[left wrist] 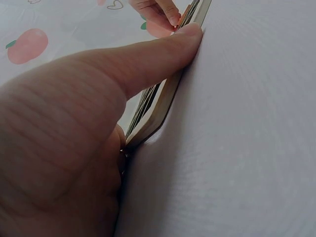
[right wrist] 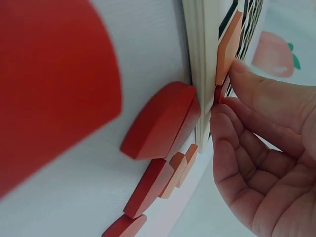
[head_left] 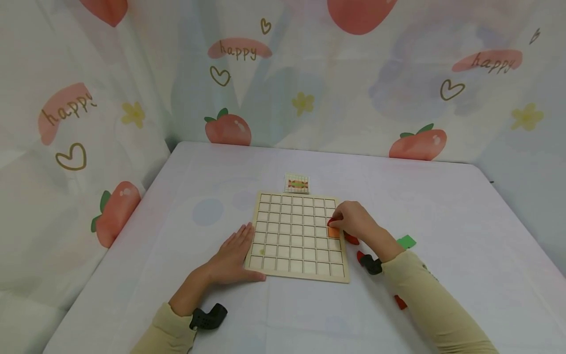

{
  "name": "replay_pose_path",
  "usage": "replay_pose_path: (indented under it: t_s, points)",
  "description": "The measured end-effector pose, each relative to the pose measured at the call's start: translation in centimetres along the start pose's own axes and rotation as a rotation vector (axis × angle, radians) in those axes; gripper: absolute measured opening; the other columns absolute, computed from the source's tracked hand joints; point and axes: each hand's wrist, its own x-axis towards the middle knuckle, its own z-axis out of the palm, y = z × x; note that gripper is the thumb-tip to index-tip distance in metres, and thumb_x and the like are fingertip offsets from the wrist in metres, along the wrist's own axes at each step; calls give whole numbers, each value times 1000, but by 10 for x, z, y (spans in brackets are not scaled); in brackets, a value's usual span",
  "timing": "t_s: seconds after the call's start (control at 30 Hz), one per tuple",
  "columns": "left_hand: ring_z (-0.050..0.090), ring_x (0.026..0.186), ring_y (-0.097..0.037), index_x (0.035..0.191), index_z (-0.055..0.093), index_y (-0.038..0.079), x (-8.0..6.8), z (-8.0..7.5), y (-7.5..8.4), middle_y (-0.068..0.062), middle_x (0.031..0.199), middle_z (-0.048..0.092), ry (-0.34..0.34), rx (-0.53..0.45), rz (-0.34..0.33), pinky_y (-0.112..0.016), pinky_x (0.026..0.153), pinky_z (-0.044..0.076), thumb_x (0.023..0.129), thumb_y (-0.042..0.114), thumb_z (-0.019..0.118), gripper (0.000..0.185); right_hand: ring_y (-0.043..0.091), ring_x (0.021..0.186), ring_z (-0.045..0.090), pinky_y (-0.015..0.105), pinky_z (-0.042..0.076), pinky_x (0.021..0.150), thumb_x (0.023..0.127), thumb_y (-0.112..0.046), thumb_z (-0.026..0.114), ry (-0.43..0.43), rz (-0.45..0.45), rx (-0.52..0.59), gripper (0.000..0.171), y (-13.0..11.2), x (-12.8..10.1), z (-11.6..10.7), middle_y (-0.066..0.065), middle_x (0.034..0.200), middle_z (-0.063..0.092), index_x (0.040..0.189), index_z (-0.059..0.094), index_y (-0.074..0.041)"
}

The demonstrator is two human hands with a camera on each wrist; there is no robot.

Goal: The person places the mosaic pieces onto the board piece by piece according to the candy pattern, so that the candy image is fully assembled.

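The left hand (head_left: 232,255) is lying flat, fingers pointing to one o'clock, while the right hand (head_left: 353,222) is curling, fingertips pinching at nine o'clock.

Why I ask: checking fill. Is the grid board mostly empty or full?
Mostly empty: the grid board shows bare cells, with an orange piece at its right edge.

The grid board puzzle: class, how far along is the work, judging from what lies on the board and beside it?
Barely begun. One orange piece lies on the grid board at its right edge; nearly every other square shows bare. In hand: the right hand pinches a red piece at that edge, while the left hand rests flat against the board's left side. Left: red pieces and a green piece wait on the table, below the pattern card.
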Motion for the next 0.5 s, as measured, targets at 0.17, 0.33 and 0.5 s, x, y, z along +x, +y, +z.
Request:
replay_pose_path:
  t_s: [0.17,0.33,0.5]
  points:
    - [-6,138,-20,145,0,0,0,0,-1,-11,152,-4,1,-7,-1,-40,108,4,72,66,61,116,19,73,57,35,48,68,81,-11,70,3,-11,12,10,1,0,1,3,78,65,83,70,-1]
    - [-6,138,-20,146,1,0,0,1,-2,-11,152,-3,7,-10,3,-40,108,5,72,67,61,116,21,78,57,36,48,71,81,-12,70,-1,-6,26,16,2,-3,-2,7,84,65,91,70,2]
    - [-5,138,-20,146,1,0,0,1,-2,-11,152,-3,9,-3,15,-40,108,5,72,68,60,116,23,79,56,36,49,71,82,-11,69,9,37,27,26,5,-10,-11,11,88,64,102,66,6]
